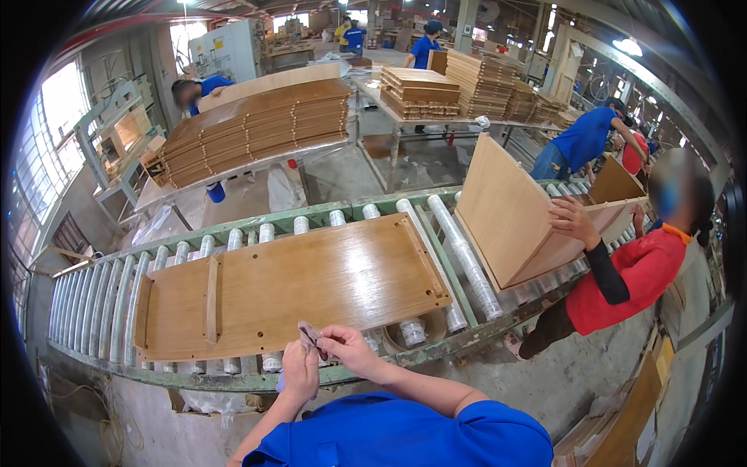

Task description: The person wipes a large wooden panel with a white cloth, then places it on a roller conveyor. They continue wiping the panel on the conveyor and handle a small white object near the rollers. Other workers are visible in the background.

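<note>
Close to the front edge of the conveyor, my left hand (300, 372) is closed around a crumpled greyish-purple cloth (309, 335), part of which pokes out above and below the fist. My right hand (352, 352) pinches the same cloth from the other side. Just beyond both hands, a long varnished brown wood panel (303, 272) lies flat on the rollers. It has a cross strip (212, 300) near its left end, edge strips at both ends and several dark holes.
The green-framed roller conveyor (257, 372) runs across in front of me. At right, a person in red (634, 272) holds a pale wood cabinet carcass (502, 214) on it. Behind stand tables with stacked brown panels (257, 128) and boards (420, 89). People in blue work nearby.
</note>
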Action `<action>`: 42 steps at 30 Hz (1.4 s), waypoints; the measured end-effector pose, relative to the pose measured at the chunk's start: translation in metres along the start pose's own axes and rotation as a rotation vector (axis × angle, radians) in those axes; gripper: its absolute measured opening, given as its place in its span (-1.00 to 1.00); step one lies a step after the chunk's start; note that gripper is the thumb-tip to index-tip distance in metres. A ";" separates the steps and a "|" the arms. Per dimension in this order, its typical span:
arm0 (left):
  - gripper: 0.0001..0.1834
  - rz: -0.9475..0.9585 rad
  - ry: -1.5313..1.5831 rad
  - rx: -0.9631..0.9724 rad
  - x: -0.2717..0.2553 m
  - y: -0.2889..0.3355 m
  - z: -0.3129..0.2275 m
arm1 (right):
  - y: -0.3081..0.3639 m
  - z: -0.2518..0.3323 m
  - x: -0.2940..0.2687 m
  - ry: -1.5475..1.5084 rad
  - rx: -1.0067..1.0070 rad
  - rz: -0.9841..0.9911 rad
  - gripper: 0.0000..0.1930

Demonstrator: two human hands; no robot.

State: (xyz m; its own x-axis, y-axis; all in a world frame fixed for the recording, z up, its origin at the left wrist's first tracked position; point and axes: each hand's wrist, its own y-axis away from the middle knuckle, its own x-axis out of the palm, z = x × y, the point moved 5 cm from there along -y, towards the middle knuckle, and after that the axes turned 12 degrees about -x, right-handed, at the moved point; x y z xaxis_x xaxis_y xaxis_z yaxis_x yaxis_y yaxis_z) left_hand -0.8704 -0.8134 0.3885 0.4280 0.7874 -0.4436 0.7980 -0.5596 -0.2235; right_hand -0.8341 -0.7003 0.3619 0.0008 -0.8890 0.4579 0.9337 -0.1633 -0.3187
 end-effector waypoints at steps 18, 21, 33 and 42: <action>-0.75 -0.032 -0.049 0.064 -0.020 -0.001 0.007 | -0.014 0.023 0.014 0.150 -0.141 0.028 -0.86; -0.73 0.002 0.162 -0.033 -0.012 -0.004 0.005 | -0.012 0.010 0.015 0.098 -0.168 0.019 -0.88; -0.63 0.062 0.669 -0.325 0.008 -0.013 0.010 | -0.007 0.012 0.009 0.562 -0.366 -0.138 -0.84; -0.70 -0.133 0.041 -0.016 0.002 -0.018 0.005 | 0.005 -0.006 0.019 0.427 -0.293 -0.166 -0.74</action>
State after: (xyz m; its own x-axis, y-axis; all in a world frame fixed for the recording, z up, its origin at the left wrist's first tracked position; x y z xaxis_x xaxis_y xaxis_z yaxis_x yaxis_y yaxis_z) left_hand -0.8862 -0.8033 0.3876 0.3349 0.8642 -0.3756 0.8553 -0.4461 -0.2637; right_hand -0.8319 -0.7204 0.3640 -0.3409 -0.9257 0.1636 0.7698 -0.3748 -0.5167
